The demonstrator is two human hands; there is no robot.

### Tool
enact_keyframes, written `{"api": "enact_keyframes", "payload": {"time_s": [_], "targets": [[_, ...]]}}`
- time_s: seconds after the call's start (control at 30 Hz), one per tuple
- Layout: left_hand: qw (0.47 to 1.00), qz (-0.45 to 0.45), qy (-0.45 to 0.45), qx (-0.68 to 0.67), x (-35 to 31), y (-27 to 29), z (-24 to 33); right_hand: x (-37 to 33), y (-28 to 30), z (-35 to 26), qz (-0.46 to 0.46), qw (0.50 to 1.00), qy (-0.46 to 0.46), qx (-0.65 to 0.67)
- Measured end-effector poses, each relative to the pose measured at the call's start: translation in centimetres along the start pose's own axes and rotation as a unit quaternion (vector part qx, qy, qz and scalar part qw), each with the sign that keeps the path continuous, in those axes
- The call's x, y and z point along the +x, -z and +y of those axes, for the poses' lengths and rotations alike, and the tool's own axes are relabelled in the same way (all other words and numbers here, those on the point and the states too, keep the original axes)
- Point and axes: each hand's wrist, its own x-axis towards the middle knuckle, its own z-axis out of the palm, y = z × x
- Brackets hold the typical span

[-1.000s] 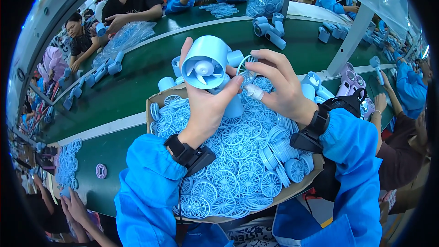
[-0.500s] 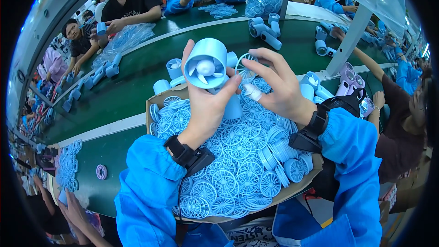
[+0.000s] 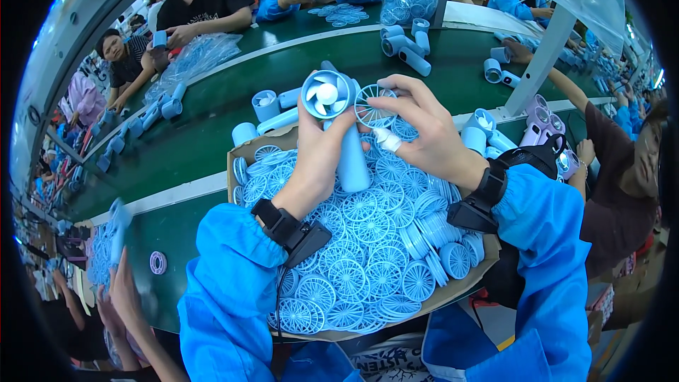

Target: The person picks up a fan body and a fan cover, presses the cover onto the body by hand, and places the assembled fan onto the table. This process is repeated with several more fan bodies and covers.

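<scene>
Held in my left hand [image 3: 315, 159] is a light blue handheld fan [image 3: 353, 159], its round head tipped up so the white blades [image 3: 326, 95] show and its handle slanting down. My right hand [image 3: 431, 124] pinches a round spoked fan grille [image 3: 373, 105] just right of the fan head; the grille looks apart from the front opening, though its left rim comes close to the head. White wrapping covers one right fingertip. Below both hands, a cardboard box [image 3: 488, 262] is heaped with similar blue grilles [image 3: 368, 233].
More blue fan bodies [image 3: 266, 105] lie beyond the box on the green table [image 3: 201, 163]. Purple fans [image 3: 544, 126] stand at the right. A small purple ring [image 3: 158, 262] lies left, near a co-worker's hand [image 3: 124, 290]. A grey post [image 3: 541, 64] rises at the right.
The fan in my left hand has turned, so its handle now shows pointing down and its head faces up more. The grille has tilted to show its face. A co-worker's hand at left has lifted a blue piece.
</scene>
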Motion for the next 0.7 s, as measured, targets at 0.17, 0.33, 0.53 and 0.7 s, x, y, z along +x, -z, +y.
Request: {"api": "enact_keyframes", "payload": {"time_s": [0.17,0.33,0.53,0.7], "targets": [[0.996,0.004,-0.078,-0.031,-0.17,-0.06,-0.07,0.02,-0.09,0.2,-0.01,1.0,-0.006,-0.013],[0.989,-0.001,-0.147,-0.006,-0.45,-0.33,-0.12,0.03,0.06,-0.02,-0.01,0.997,0.026,-0.066],[0.988,-0.013,-0.154,0.004,-0.69,-0.65,-0.08,-0.07,0.12,-0.18,-0.001,0.997,0.023,-0.071],[0.997,0.002,-0.062,0.04,-0.33,-0.71,0.09,0.31,0.33,-0.28,0.032,0.998,-0.008,-0.052]]}}
